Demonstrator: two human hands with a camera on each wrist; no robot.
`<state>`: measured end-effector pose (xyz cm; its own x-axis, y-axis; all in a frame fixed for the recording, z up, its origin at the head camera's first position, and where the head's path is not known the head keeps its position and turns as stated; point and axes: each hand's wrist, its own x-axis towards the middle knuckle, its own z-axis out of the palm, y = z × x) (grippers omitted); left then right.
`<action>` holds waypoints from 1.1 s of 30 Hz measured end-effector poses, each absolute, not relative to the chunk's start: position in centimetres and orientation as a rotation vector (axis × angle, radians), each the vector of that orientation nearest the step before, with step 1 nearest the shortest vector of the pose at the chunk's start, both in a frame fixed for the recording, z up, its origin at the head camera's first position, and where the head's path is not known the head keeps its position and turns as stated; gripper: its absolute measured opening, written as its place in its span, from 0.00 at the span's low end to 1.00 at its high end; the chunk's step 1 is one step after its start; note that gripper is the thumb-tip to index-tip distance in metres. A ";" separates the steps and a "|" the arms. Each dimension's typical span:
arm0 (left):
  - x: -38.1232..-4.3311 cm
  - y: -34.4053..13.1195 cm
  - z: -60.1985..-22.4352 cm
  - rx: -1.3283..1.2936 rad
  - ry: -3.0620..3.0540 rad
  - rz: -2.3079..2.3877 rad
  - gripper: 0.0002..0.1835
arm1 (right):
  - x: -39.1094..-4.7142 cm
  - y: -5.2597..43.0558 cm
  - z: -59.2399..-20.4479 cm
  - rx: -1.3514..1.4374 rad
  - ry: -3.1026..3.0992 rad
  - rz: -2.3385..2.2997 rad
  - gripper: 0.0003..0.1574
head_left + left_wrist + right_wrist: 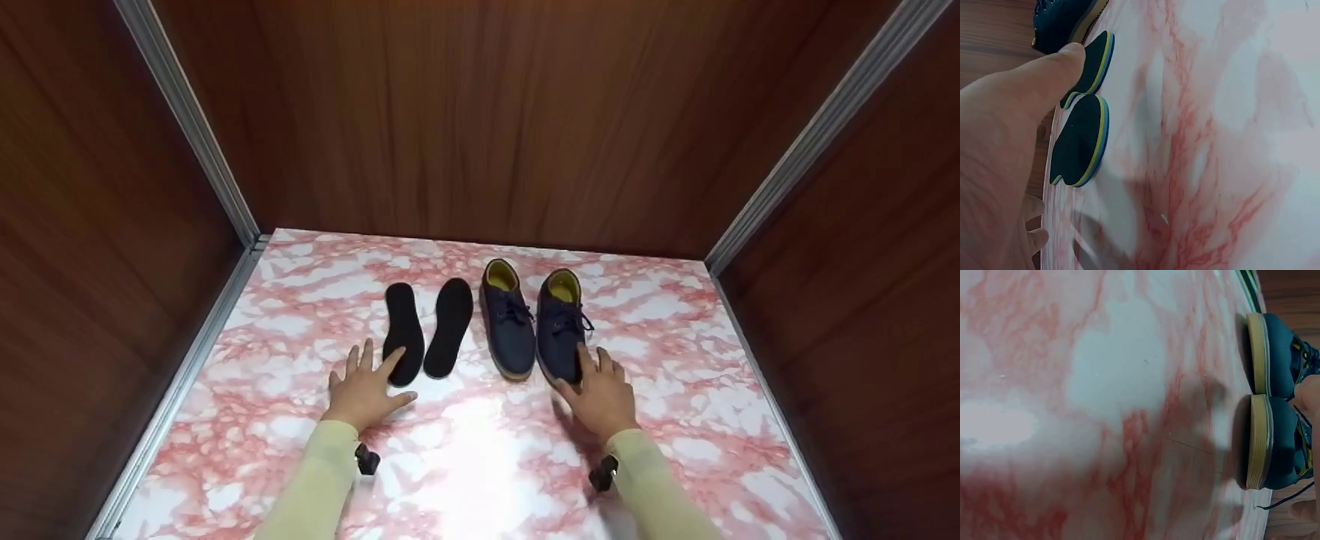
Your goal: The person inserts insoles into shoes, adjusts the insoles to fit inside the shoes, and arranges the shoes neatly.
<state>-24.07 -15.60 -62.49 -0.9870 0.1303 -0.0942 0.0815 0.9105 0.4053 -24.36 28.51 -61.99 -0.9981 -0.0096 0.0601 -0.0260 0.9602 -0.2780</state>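
Two black insoles lie flat side by side, the left insole (403, 322) and the right insole (450, 326); the left wrist view shows yellow and blue layers along their edges. My left hand (365, 394) is spread over the near end of the left insole, its fingers apart and gripping nothing. To the right stand two dark blue lace-up shoes, the left shoe (511, 330) and the right shoe (559, 322), with yellow linings and toes toward me. My right hand (600, 396) is at the right shoe's toe, fingers extended and partly covering it in the head view.
The red and white marbled tabletop (292, 427) is bounded by brown wood-grain panels, the back panel (465, 127) and one on each side. Metal rails run along the left and right edges. A bright glare spot lies near the front middle.
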 end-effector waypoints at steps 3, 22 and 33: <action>-23.9 -15.8 -62.8 0.171 2.933 0.635 0.50 | -25.0 28.5 -61.8 -0.054 -3.055 0.508 0.61; -24.3 -15.5 -62.9 0.239 2.953 0.629 0.44 | -31.6 26.7 -59.0 -0.427 -3.164 0.830 0.68; -23.9 -14.6 -62.5 0.261 2.966 0.610 0.37 | -32.3 25.1 -59.2 -0.585 -3.247 0.885 0.77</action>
<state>-23.90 -14.64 -62.48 -0.9800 0.1880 -0.0654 0.1469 0.9049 0.3996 -32.32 25.05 -59.25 -0.9051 0.2492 -0.3446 0.3896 0.8107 -0.4370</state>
